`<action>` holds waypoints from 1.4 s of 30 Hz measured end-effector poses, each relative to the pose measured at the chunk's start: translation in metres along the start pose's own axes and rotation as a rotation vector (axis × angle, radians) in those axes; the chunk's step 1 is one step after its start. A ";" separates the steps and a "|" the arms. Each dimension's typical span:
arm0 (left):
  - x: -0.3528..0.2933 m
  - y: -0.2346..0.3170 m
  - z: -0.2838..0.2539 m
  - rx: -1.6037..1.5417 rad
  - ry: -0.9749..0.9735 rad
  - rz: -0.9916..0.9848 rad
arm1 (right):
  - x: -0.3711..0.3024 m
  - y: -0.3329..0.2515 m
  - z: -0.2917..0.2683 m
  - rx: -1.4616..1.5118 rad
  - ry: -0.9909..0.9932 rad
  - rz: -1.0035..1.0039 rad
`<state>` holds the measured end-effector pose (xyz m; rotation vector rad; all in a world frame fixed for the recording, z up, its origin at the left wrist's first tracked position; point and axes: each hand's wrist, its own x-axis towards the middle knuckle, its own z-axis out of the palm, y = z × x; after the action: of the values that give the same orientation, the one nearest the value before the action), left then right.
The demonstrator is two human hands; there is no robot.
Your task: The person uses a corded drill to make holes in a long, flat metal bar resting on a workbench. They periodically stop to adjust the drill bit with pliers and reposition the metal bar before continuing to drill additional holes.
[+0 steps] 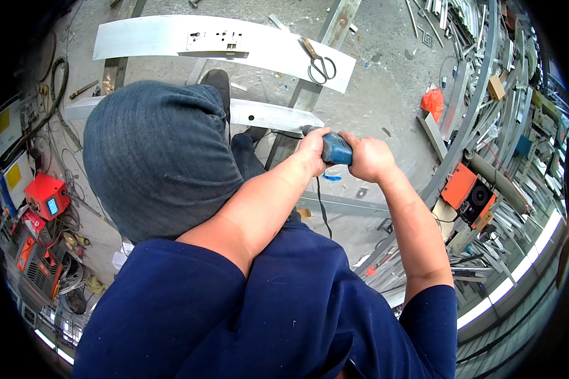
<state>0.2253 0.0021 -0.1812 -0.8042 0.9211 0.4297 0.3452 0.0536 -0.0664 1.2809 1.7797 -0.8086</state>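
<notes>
Both hands are on a blue corded power tool [337,150] with a dark front end. My left hand [312,151] is closed around its front part. My right hand [369,158] wraps the rear end of its body. The tool's front meets the right end of a long pale metal profile [278,116], which has a dark round hole; contact itself is partly hidden by my left hand. Beyond lies a white metal panel [158,39] with cutouts. A pair of scissors [322,68] rests on the panel's right part.
Steel beams [306,95] run under the profile and panel. My bent leg [158,158] covers the profile's middle. A black cord [323,208] hangs below the tool. Metal offcuts and an orange machine [466,192] lie right; a red machine [46,197] stands left among cables.
</notes>
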 end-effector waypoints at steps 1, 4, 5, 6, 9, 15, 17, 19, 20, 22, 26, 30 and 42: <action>0.000 0.001 0.001 -0.001 -0.004 0.003 | 0.001 0.001 0.000 -0.008 0.004 -0.014; -0.002 0.002 0.004 0.001 0.003 -0.005 | 0.002 0.003 -0.003 -0.028 0.000 -0.038; -0.001 0.003 0.004 0.001 -0.006 -0.005 | 0.002 0.001 -0.008 -0.031 -0.012 -0.034; -0.001 0.003 0.004 0.002 -0.014 -0.006 | 0.001 0.000 -0.010 -0.035 -0.025 -0.030; 0.006 0.002 -0.002 0.012 -0.031 -0.007 | 0.001 -0.002 -0.008 -0.040 -0.020 -0.021; 0.012 -0.002 -0.020 0.067 -0.052 -0.013 | -0.011 -0.014 0.003 -0.058 -0.023 0.005; 0.006 0.001 -0.019 0.066 -0.047 -0.048 | -0.013 -0.017 0.008 -0.043 -0.026 0.020; 0.007 0.003 -0.019 0.101 -0.002 -0.091 | -0.015 -0.016 0.018 -0.014 0.000 0.019; 0.007 0.004 -0.019 0.117 0.021 -0.111 | -0.016 -0.016 0.022 -0.001 0.013 0.017; 0.005 0.002 -0.024 0.111 -0.006 -0.087 | -0.018 -0.019 0.025 -0.023 0.011 0.003; 0.011 -0.004 -0.039 0.094 -0.075 -0.076 | -0.022 -0.023 0.037 -0.038 0.052 -0.013; 0.010 -0.006 -0.052 0.127 -0.108 -0.096 | -0.027 -0.032 0.045 -0.076 0.022 -0.014; 0.018 -0.016 -0.050 0.045 -0.145 -0.039 | -0.025 -0.016 0.047 -0.110 0.106 -0.094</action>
<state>0.2188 -0.0471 -0.2070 -0.7387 0.7770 0.4257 0.3448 -0.0016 -0.0671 1.1948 1.9534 -0.6949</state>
